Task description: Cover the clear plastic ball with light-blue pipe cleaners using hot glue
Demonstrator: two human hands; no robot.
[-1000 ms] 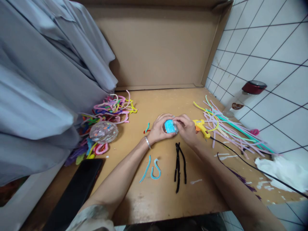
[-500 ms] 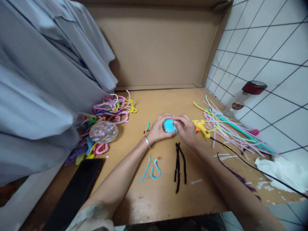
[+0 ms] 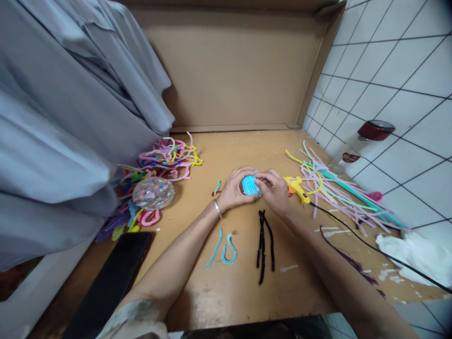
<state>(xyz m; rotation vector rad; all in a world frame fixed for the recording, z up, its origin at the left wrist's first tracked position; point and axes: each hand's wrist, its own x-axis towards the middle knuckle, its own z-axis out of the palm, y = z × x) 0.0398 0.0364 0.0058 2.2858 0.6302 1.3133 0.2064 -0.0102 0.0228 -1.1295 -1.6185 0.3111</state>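
Over the middle of the wooden table, my left hand [image 3: 233,190] curls around a small rounded piece wrapped in bright blue pipe cleaner [image 3: 250,185]. My right hand [image 3: 273,189] pinches at that piece's right edge, thumb and forefinger together; what exactly lies between the fingertips is hidden. Near my left hand lie a short teal and a red pipe cleaner [image 3: 216,189]. Closer to me rest a straight blue pipe cleaner [image 3: 214,249] and a hooked one [image 3: 230,249]. Several black pipe cleaners [image 3: 262,249] lie below my right hand.
A yellow glue gun [image 3: 298,189] lies beside my right hand, its black cord running right. Beyond are pale pipe cleaners [image 3: 335,188], a red-lidded jar [image 3: 360,146] and white tissue [image 3: 416,254]. At left are a colourful pipe cleaner heap [image 3: 169,160], a clear speckled ball [image 3: 154,193] and a phone [image 3: 113,278].
The view has shifted very slightly. Both hands keep the same hold on the blue piece, and nothing on the table has moved.
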